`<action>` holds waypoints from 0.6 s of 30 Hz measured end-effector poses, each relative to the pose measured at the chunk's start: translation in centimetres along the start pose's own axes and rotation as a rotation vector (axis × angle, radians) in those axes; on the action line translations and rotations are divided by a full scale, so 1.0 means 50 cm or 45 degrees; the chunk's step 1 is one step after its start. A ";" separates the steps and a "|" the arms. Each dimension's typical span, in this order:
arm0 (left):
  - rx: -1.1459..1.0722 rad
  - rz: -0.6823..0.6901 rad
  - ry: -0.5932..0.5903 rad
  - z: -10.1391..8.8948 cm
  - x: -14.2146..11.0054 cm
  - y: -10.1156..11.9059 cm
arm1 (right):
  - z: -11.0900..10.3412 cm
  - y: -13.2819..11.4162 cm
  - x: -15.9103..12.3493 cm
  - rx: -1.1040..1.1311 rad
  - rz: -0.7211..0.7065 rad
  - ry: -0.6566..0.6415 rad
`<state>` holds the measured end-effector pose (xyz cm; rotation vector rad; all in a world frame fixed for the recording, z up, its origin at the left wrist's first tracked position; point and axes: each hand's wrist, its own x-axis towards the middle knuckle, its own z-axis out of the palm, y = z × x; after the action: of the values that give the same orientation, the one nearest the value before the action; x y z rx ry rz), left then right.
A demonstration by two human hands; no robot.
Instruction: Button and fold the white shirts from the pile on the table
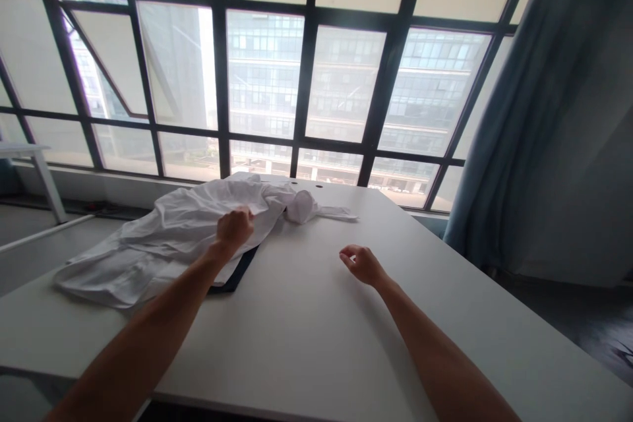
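A crumpled white cloth garment (163,231) is spread over the left and far part of the white table (297,343). In front of it, my left hand (236,231) is closed in a fist; its fingertips face away, and what they hold, if anything, is hidden. From under the garment's near right edge shows a flat dark strip (240,273). A bunched white part (301,206) lies at the garment's right end, with a narrow white piece (339,213) trailing right. Over bare tabletop at right, my right hand (364,265) has curled fingers, thumb and forefinger nearly meeting, nothing visible between them.
Behind the table runs a large dark-framed window (301,79), one pane tilted at left. A blue-grey curtain (514,125) hangs at right, beyond the table's right edge. Another white table (47,178) stands at far left. Small dark round holes (319,186) mark the table's far end.
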<state>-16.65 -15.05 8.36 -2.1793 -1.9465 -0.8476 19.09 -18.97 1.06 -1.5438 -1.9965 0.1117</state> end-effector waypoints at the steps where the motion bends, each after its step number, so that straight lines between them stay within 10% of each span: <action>1: -0.125 0.057 0.008 -0.008 -0.015 0.035 | -0.001 0.000 0.001 -0.001 0.020 0.010; 3: -0.527 0.317 -0.336 -0.023 -0.056 0.100 | -0.002 0.002 0.004 0.000 0.070 0.020; 6: -1.013 0.731 -1.387 -0.043 -0.111 0.157 | 0.007 0.009 0.003 0.003 0.119 0.020; 8: -1.159 0.859 -1.764 -0.050 -0.118 0.158 | 0.019 0.015 0.001 -0.030 0.104 0.005; 10: -1.149 0.804 -1.578 -0.047 -0.098 0.133 | 0.032 0.021 -0.001 -0.089 0.069 -0.027; 14: -0.437 0.491 -0.689 -0.009 -0.027 0.039 | 0.051 0.022 -0.001 -0.105 -0.038 -0.116; 18: 0.108 0.292 -0.578 0.037 0.009 -0.046 | 0.058 -0.003 0.000 -0.022 -0.249 -0.263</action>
<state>-18.18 -13.45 6.35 -2.6486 -1.7966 -0.2439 17.51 -18.17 -1.26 -1.3856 -2.3045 0.1816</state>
